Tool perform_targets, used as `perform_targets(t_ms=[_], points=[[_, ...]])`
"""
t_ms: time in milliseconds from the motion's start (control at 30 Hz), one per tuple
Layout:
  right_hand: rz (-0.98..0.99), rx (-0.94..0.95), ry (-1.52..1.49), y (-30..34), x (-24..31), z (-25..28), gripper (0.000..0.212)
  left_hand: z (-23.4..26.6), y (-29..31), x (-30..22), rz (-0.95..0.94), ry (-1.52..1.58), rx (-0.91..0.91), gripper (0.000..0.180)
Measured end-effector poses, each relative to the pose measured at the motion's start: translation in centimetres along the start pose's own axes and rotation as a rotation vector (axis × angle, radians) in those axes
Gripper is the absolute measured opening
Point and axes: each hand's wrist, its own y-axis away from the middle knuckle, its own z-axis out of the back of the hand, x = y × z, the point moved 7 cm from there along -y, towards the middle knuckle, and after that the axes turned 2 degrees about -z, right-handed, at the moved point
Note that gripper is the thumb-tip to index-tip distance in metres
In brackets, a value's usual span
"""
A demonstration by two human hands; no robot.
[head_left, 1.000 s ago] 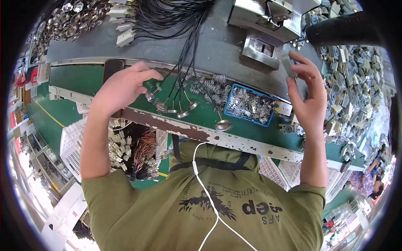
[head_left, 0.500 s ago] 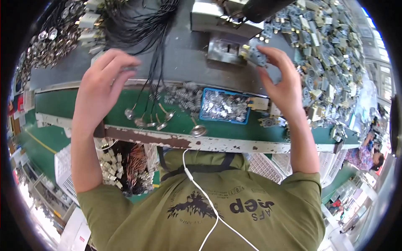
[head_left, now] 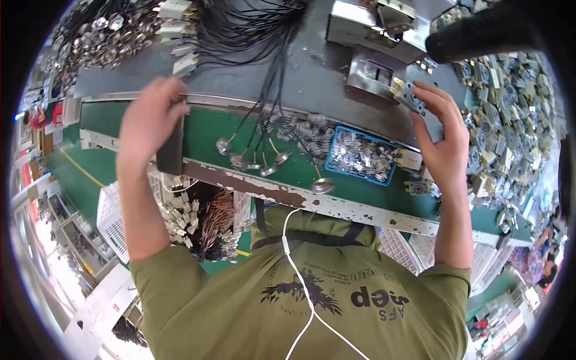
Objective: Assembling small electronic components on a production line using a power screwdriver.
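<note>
My right hand (head_left: 443,123) grips a small grey switch-like part (head_left: 414,98) with brass terminals between thumb and fingers. The part's brass end lies against the right side of a shiny metal block with a slot (head_left: 371,73). My left hand (head_left: 150,117) hangs over the left front of the bench, smeared by motion. Whether anything is in its fingers does not show. Just beyond its fingertips, a dark upright flat piece (head_left: 170,147) stands at the bench edge. Black cables (head_left: 273,84) run down the bench to several round metal caps (head_left: 264,162) right of my left hand.
A blue tray (head_left: 329,157) of small metal pieces sits beside loose springs (head_left: 306,132). Grey switch parts (head_left: 501,132) pile up at right. Metal caps (head_left: 99,39) heap at far left. A dark cylinder (head_left: 474,39) juts in above my right hand. White earphone cable (head_left: 300,276) crosses my shirt.
My view has shifted, so the bench appears farther right. My left hand has moved left, away from the cables. My right hand keeps the switch-like part beside the metal block.
</note>
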Motion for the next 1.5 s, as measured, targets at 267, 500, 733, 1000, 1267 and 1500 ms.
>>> perform_targets(t_ms=[267, 500, 733, 1000, 1267, 1500], points=[[0.044, -0.019, 0.029, -0.5, 0.4, 0.1, 0.040, -4.3, 3.0, 2.0, 0.113, -0.102, 0.077, 0.022], [0.110, -0.005, 0.081, -2.2, 1.0, -1.5, 0.038, -2.7, 0.6, -0.7, 0.308, 0.381, 0.000, 0.013], [0.221, 0.009, 0.263, -3.9, 1.2, -3.5, 0.026, -0.8, -2.8, -5.9, -0.008, 0.536, -0.130, 0.014], [0.394, -0.090, 0.272, -2.7, 4.5, -2.1, 0.030, -0.3, -3.5, -10.5, -0.242, 0.555, 0.094, 0.034], [0.979, -0.002, -0.378, 2.8, 17.3, 1.0, 0.041, -1.1, -2.5, -12.9, -0.384, 0.347, 0.296, 0.025], [1.152, -0.029, -0.399, 1.1, 17.6, 2.1, 0.043, -0.6, -2.9, -10.9, -0.344, 0.365, 0.318, 0.023]])
